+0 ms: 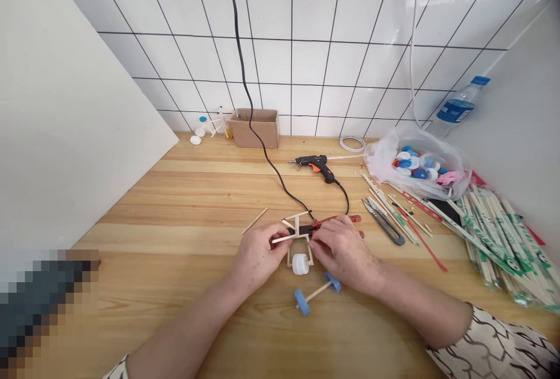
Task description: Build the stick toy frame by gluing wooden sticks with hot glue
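My left hand (263,251) pinches a small frame of pale wooden sticks (282,239) between thumb and fingertips. A white bottle-cap wheel (300,264) sits at the frame's near end. On the other side, the fingers of my right hand (345,248) are closed against the frame's right edge. Red-handled pliers (356,218) lie beneath and behind that hand, their dark jaws behind the frame; whether the hand grips them is hidden. Just below, a wooden stick axle (318,292) with a blue cap wheel (301,302) at each end rests on the table.
Behind my hands lies a glue gun (321,164) with its cord. At right are snips (385,224), loose sticks, a bag of bottle caps (417,163), wrapped chopsticks (507,233) and a water bottle (459,105). A cardboard box (262,129) and tape roll (352,143) stand near the wall.
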Tool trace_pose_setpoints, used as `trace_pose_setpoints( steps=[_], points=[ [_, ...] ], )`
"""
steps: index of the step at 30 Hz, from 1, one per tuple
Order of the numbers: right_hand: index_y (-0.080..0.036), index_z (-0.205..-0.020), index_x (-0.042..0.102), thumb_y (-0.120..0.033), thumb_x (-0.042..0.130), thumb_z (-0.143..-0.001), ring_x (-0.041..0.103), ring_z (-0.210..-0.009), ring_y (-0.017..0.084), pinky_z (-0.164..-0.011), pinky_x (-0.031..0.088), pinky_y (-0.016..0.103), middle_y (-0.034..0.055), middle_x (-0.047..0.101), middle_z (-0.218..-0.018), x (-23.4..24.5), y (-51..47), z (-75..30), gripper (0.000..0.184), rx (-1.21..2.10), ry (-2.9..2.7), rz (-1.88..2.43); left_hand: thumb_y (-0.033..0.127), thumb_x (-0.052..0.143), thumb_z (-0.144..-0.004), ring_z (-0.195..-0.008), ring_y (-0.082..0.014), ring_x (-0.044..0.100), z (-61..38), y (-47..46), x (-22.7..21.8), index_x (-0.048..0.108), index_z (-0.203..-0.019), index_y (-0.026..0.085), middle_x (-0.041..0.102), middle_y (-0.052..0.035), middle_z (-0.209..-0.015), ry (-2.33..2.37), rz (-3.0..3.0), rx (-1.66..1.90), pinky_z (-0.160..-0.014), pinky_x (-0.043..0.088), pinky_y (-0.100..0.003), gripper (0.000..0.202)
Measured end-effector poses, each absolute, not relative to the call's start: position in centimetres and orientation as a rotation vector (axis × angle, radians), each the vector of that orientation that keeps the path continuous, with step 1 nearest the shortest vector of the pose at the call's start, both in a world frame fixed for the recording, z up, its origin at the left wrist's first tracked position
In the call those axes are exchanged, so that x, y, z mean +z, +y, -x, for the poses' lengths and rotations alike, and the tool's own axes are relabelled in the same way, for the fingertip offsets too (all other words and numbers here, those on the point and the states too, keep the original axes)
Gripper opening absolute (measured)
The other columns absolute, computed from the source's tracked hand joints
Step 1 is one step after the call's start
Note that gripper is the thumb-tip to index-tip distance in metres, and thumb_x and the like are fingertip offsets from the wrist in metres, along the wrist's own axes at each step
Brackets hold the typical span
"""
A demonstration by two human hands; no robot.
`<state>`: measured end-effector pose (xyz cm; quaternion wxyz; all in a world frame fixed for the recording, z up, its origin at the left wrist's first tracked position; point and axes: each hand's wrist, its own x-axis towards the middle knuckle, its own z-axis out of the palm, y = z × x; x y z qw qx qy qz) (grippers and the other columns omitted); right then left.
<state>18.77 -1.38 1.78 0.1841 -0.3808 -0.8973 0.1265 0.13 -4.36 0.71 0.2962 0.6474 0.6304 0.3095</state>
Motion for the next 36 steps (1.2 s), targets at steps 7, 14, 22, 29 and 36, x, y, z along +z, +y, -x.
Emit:
trace_pose_setpoints(
  steps=[7, 14, 22, 29, 36],
  points=[
    [-0.016, -0.07, 0.063, -0.018, 0.056, -0.081, 0.06, -0.085, 0.02, -0.08, 0.034, 0.033, 0.0052, 0.067, -0.076, 1.4, -1.4, -18.6, 0.014, 0.357, -2.48, 1.11, 0.02, 0.057, -0.077, -0.062, -0.0126, 0.061, -0.2, -4.4, 0.2, 0.068, -0.074, 0.02, 0.07, 0.0004, -0.072, 1.631, -1.748, 0.905, -0.058, 0.044, -0.021, 0.011],
    [-0.016, -0.069, 0.063, -0.018, 0.056, -0.081, 0.06, -0.077, 0.019, -0.077, 0.034, 0.033, 0.005, 0.067, -0.075, 1.5, -1.3, -18.5, 0.014, 0.345, -2.499, 1.154, 0.021, 0.057, -0.078, -0.063, -0.0133, 0.061, -0.3, -4.3, 0.1, 0.069, -0.078, 0.02, 0.07, 0.0003, -0.072, 1.646, -1.771, 0.876, -0.059, 0.044, -0.022, 0.012],
    [-0.016, -0.07, 0.063, -0.019, 0.056, -0.081, 0.059, -0.077, 0.018, -0.076, 0.033, 0.032, 0.0049, 0.066, -0.074, 1.3, -1.2, -18.5, 0.014, 0.324, -2.518, 1.165, 0.022, 0.057, -0.077, -0.058, -0.0119, 0.059, -0.3, -4.3, -0.3, 0.069, -0.078, 0.02, 0.069, 0.0005, -0.069, 1.679, -1.769, 0.906, -0.056, 0.044, -0.021, 0.012],
    [-0.017, -0.07, 0.061, -0.019, 0.054, -0.082, 0.057, -0.074, 0.018, -0.077, 0.032, 0.032, 0.0043, 0.065, -0.073, 1.2, -1.2, -18.7, 0.014, 0.287, -2.518, 1.135, 0.025, 0.058, -0.078, -0.059, -0.0123, 0.059, -0.1, -4.3, -0.6, 0.068, -0.079, 0.019, 0.07, -0.0004, -0.073, 1.695, -1.774, 0.923, -0.057, 0.046, -0.022, 0.012],
    [-0.016, -0.068, 0.061, -0.019, 0.053, -0.082, 0.055, -0.073, 0.018, -0.076, 0.032, 0.032, 0.0047, 0.064, -0.072, 1.3, -1.3, -18.5, 0.016, 0.257, -2.534, 1.147, 0.025, 0.059, -0.076, -0.059, -0.0122, 0.057, 0.4, -4.4, -0.5, 0.067, -0.081, 0.021, 0.067, 0.0013, -0.068, 1.755, -1.842, 0.81, -0.055, 0.044, -0.021, 0.011]
  ],
)
